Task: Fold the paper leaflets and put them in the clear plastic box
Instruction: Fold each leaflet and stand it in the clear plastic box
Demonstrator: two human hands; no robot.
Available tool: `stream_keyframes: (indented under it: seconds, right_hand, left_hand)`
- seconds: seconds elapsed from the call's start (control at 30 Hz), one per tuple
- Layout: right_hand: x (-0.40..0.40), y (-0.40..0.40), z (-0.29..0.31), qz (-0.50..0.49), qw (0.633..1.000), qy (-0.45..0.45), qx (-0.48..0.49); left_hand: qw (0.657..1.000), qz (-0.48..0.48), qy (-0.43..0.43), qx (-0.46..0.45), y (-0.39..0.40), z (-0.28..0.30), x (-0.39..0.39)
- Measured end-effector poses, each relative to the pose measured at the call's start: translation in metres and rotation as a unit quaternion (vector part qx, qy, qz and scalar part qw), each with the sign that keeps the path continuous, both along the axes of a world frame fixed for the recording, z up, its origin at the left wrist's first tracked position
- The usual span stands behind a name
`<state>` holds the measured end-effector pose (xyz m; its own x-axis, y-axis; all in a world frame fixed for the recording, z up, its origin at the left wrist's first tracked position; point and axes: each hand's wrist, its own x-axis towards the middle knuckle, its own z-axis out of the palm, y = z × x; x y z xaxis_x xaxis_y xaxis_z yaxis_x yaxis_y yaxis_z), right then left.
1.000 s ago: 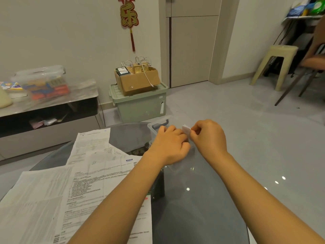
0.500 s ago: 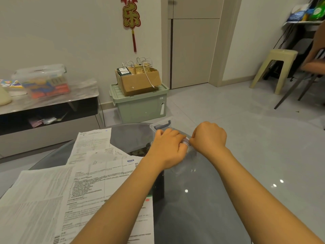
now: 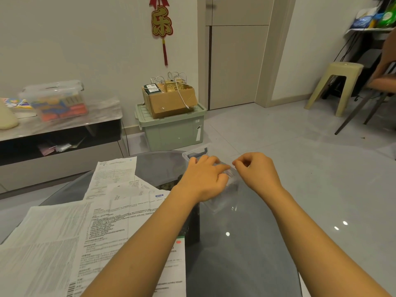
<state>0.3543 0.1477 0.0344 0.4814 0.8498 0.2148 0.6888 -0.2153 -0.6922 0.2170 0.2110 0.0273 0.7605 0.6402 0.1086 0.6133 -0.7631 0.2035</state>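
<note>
Unfolded leaflets (image 3: 102,228) lie at near left on the table (image 3: 246,254). The left hand (image 3: 205,179) rests, fingers spread, on the clear box (image 3: 196,154) at centre. The right hand (image 3: 255,170), loosely curled, has released the folded leaflet it pinched a second ago; that leaflet is probably in the box, though not visible.

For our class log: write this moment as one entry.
left hand: on clear plastic box | right hand: above box, empty | unfolded leaflets: on table
</note>
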Motion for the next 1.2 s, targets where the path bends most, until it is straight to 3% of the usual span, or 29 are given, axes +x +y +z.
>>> stream_keyframes:
  seconds: [0.23, 0.47, 0.8, 1.2]
  right_hand:
    - [-0.017, -0.025, 0.009, 0.040, 0.996, -0.010, 0.081]
    - [-0.047, -0.057, 0.005, 0.159, 0.985, -0.053, 0.052]
    - [-0.089, -0.105, -0.029, 0.339, 0.928, -0.148, -0.052]
    - [-0.106, -0.100, -0.040, 0.473, 0.838, -0.227, -0.148]
  left_hand:
    - [0.998, 0.034, -0.060, 0.005, -0.030, 0.021, -0.030]
    - [0.993, 0.087, -0.073, -0.045, -0.097, 0.030, -0.088]
    - [0.968, 0.178, 0.047, -0.170, -0.174, -0.010, -0.165]
    - [0.966, 0.108, 0.139, -0.189, -0.170, -0.024, -0.165]
